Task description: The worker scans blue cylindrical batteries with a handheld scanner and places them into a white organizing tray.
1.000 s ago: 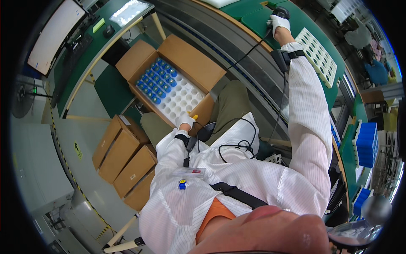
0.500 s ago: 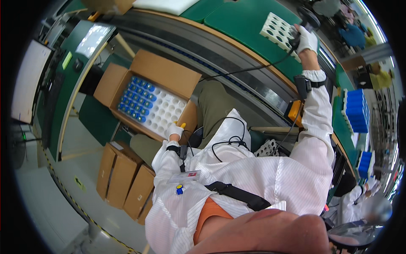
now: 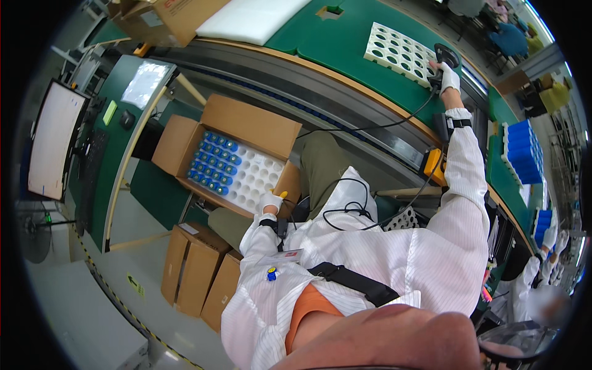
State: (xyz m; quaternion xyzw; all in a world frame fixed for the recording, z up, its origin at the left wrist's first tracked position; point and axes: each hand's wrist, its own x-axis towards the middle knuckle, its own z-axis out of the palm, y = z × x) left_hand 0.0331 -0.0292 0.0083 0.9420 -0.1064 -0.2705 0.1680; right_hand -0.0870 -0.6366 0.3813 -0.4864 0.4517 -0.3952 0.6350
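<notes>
Two gloved hands, far apart. Biggest first: the open carton (image 3: pixel 185 154) sits low to the person's left, its white grid insert (image 3: pixel 250 179) part-filled with blue-capped cells (image 3: pixel 213 163) standing upright at the far end, empty holes nearer. Up on the green bench (image 3: pixel 333 43) lies a white holed tray (image 3: pixel 398 52), likely light but stiff; best lifted by its edges. Right hand (image 3: pixel 449 79) closes around a dark corded scanner (image 3: pixel 445 57) at the tray's corner. Left hand (image 3: pixel 270 200) rests at the carton's near flap, pinching something small and yellow (image 3: pixel 283 194). Those cells look smooth and slippery, so grip the sides, not the caps.
</notes>
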